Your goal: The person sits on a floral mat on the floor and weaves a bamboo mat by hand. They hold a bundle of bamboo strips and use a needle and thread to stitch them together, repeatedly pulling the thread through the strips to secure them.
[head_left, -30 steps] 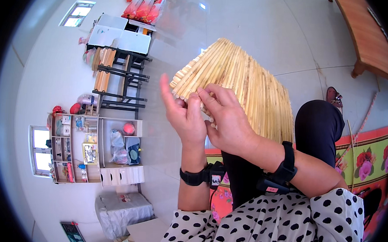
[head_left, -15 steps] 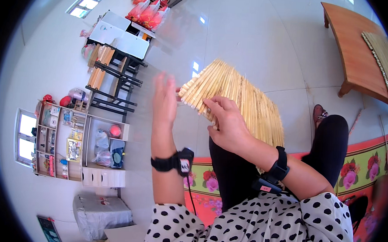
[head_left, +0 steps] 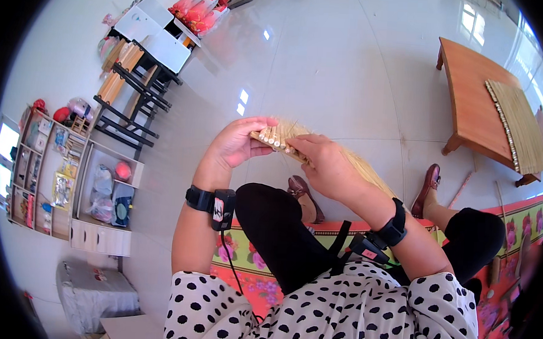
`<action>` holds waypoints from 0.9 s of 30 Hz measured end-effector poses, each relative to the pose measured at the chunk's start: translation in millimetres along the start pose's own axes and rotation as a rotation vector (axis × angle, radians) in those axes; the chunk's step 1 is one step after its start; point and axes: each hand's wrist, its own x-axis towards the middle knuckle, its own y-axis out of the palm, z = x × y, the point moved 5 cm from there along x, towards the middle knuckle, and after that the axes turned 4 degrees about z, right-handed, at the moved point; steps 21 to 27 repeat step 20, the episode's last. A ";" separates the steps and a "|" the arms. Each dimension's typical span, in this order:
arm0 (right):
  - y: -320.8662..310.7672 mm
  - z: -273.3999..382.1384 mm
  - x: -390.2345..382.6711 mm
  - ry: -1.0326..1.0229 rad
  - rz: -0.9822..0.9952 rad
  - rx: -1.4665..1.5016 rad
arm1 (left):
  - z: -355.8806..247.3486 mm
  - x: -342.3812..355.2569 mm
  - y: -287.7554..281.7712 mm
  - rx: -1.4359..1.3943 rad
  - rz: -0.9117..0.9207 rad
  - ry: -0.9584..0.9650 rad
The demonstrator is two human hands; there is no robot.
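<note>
A woven mat of straw-coloured stalks (head_left: 362,167) is held up in front of me, tilted so that I see it nearly edge-on. Its cut stalk ends point toward my left hand (head_left: 231,144), which is closed around that corner with the fingers over the top and the thumb side below. My right hand (head_left: 332,168) pinches the near edge of the same mat, a short way to the right of the left hand. The right forearm and hand hide part of the mat.
At the far right a low brown wooden table (head_left: 468,100) bears another stalk mat (head_left: 518,127). Flowered matting (head_left: 251,273) lies beneath me, with loose sticks (head_left: 461,190) near its right side. Shelving (head_left: 102,240), stacked desks (head_left: 129,76) and red bags (head_left: 200,12) stand to the left.
My left hand was raised, open and blurred beside the mat; now it grips the corner. The mat has tipped from showing its broad face to nearly edge-on. My view has shifted.
</note>
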 end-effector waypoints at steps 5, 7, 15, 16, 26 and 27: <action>-42.4 14.1 -8.5 -0.103 -0.249 -0.500 | 25.8 -6.9 23.3 -0.314 -0.064 0.072; -74.4 17.2 -19.1 -0.026 -0.405 -0.667 | 31.4 1.3 48.7 -0.475 0.015 0.135; -100.8 -18.7 -79.9 0.588 -0.376 -0.246 | 60.8 -23.5 147.0 -0.785 0.126 0.232; -105.3 -22.8 -89.5 0.665 -0.345 -0.063 | 64.0 -25.4 166.2 -0.753 0.166 0.220; -113.1 -17.1 -108.4 0.785 -0.377 0.202 | 74.0 -41.4 215.2 -0.627 0.444 0.087; -113.1 -17.1 -108.4 0.785 -0.377 0.202 | 74.0 -41.4 215.2 -0.627 0.444 0.087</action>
